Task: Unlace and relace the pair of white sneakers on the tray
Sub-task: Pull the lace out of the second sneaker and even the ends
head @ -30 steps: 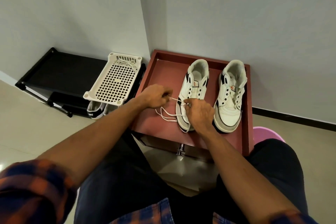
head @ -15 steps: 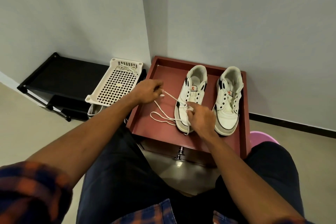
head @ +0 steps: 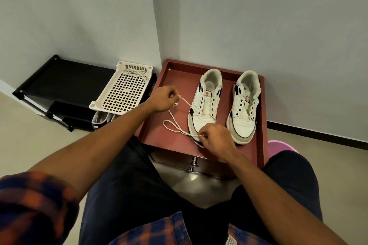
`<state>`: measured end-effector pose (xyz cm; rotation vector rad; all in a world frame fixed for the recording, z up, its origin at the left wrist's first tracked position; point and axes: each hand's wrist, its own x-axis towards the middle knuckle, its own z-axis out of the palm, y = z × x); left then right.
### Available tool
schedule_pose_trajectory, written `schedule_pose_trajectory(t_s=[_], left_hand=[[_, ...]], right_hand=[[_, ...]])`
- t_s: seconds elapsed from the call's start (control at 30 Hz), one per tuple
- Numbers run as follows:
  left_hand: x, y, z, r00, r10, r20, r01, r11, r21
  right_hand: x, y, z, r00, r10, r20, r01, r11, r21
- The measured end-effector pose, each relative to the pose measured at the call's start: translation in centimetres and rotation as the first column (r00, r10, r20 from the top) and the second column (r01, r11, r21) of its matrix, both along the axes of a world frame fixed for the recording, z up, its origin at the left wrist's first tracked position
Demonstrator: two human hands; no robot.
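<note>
Left hand (head: 164,98): fingers curled, gripping one end of the lace (head: 175,125) above the left part of the tray (head: 159,133). Right hand (head: 216,137): thumb and fingertips pinching the other stretch of the same lace at the toe of the left sneaker (head: 205,105), knuckles covering part of the toe cap. Between the two hands the lace runs down from the left fist, lies in loose loops on the tray floor beside the left sneaker, then passes to the pinch; whether it goes through any eyelet at the toe cannot be told, the right hand being in the way. Both sneakers stand upright on the tray, toes toward the person, heels toward the wall. The right sneaker (head: 244,105) sits just beside the left one, apart from it and untouched by either hand. The eyelets of both show as dark holes along the tongue. The tray rests in the wall corner on a unit with a metal knob (head: 192,165) at its front. Left of the tray, a white basket (head: 125,93) lies on a black rack (head: 59,79), with a second lace (head: 133,71) at its far end. A dark shoe (head: 99,123) sits under the basket. A pink object (head: 278,145) shows at the tray's right, partly hidden behind a knee.
</note>
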<state>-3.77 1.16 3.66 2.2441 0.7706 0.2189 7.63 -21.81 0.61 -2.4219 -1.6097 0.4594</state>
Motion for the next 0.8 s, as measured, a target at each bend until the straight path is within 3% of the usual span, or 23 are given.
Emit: schedule_pose_trajectory(t_s=[0.07,0.13,0.23,0.3,0.4,0.47,0.5,0.53,0.6,0.7,0.8], left_hand=[[-0.1,0.0,-0.1,1.000,0.008,-0.003,-0.008,1.000,0.005],[0.0,0.0,-0.5,1.000,0.016,-0.008,-0.015,0.999,0.032],[0.4,-0.1,-0.7,0.999,0.046,0.000,-0.046,0.998,0.044],[0.6,-0.2,-0.5,0.998,0.059,0.013,-0.060,0.997,0.054],[0.7,-0.4,-0.3,0.997,0.074,0.027,-0.076,0.996,0.049],[0.8,-0.5,-0.2,0.996,0.082,0.027,-0.083,0.996,0.035],[0.7,-0.5,-0.1,0.996,0.083,0.026,-0.084,0.996,0.036],[0.6,-0.6,0.1,0.997,0.080,0.025,-0.080,0.996,0.033],[0.3,-0.5,0.2,0.996,0.082,0.029,-0.082,0.997,0.008],[-0.2,-0.5,-0.2,0.996,0.088,0.010,-0.088,0.996,0.006],[0.2,-0.7,-0.4,0.997,0.081,0.018,-0.081,0.997,-0.002]], right_hand=[[1.4,-0.7,0.6,0.986,0.084,-0.144,-0.099,0.990,-0.103],[2.9,-1.8,1.7,0.958,0.176,-0.226,-0.243,0.918,-0.314],[5.9,-3.2,3.4,0.961,0.240,-0.137,-0.276,0.784,-0.556],[8.6,-3.9,4.5,0.982,0.177,-0.070,-0.184,0.792,-0.581],[12.5,-4.3,7.0,1.000,0.020,0.001,-0.018,0.903,-0.430],[14.3,-4.8,8.9,0.988,-0.140,0.059,0.148,0.977,-0.153],[15.1,-4.9,9.8,0.970,-0.241,0.042,0.239,0.970,0.040],[15.6,-5.0,10.6,0.943,-0.332,-0.039,0.332,0.916,0.227],[16.2,-5.0,12.1,0.842,-0.431,-0.325,0.539,0.703,0.465],[16.9,-4.7,14.2,0.670,-0.393,-0.630,0.742,0.342,0.576],[18.4,-4.7,16.2,0.491,-0.238,-0.838,0.857,-0.037,0.513]])
